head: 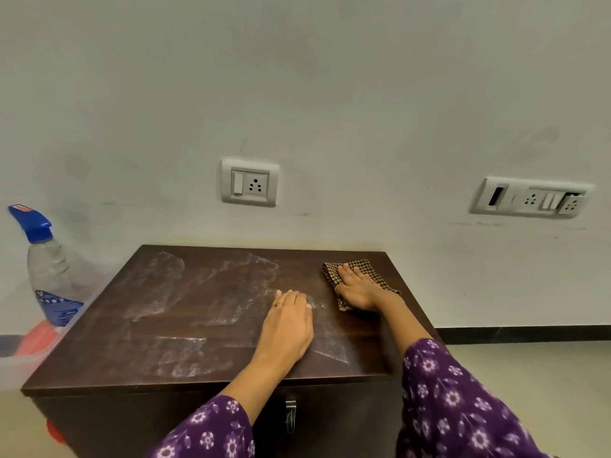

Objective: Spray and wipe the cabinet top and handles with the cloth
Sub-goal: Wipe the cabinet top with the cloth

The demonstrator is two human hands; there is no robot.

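Purple floral sleeves [463, 401] fill the bottom edge at 5 and 7 o'clock, and between them, at 6 o'clock on the cabinet front, hangs a small metal handle [290, 414]. Above it spreads the dark brown wooden cabinet top [185, 365], the surface being cleaned.

At about 2 o'clock on that surface, near the back right corner, the right hand [358, 287] lies flat on the brown checked cloth [367, 271], fingers spread and pressing it down; the grip is an open palm bearing on the fabric, not a closed hold. The left hand [287, 325], wearing a ring, rests palm-down just right of the top's centre with fingers loosely curled, holding nothing; it seems only to steady the body.

Whitish, filmy patches cover the left and middle of the top, running from 10 o'clock down to 6 o'clock. They look like spray residue or dust that has not been wiped off. The clear plastic spray bottle with a blue trigger head [46, 269] stands off the cabinet at 9 o'clock, well apart from both hands.

My judgement: spraying looks done and wiping is at an early stage, with only the right-hand strip looking clean. Most of the top is left, and the handle appears untouched.
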